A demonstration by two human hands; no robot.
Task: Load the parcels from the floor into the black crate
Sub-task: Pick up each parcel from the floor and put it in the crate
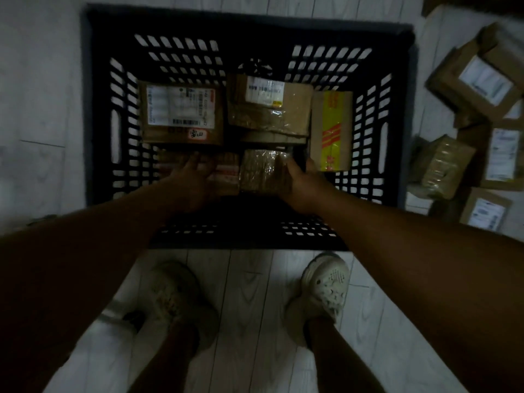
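Fingers [287, 165] of the right hand [302, 184] curl round the taped parcel [259, 171]; the left hand [195, 173] lies flat on a striped parcel [226, 173]; both sit near-side in the black crate [255, 26]; floor boxes [482, 86] wait rightward; the taped parcel looks light, stiff, tape-slick, best gripped by opposite side edges; its long axis seems to point away from the person.

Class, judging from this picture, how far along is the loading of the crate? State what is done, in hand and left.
Done: a labelled box, a taped brown box and a yellow-taped box lie in the black crate. In hand: the right hand grips a tape-wrapped parcel; the left hand rests on a red-striped parcel. Left: several parcels on the floor at right.
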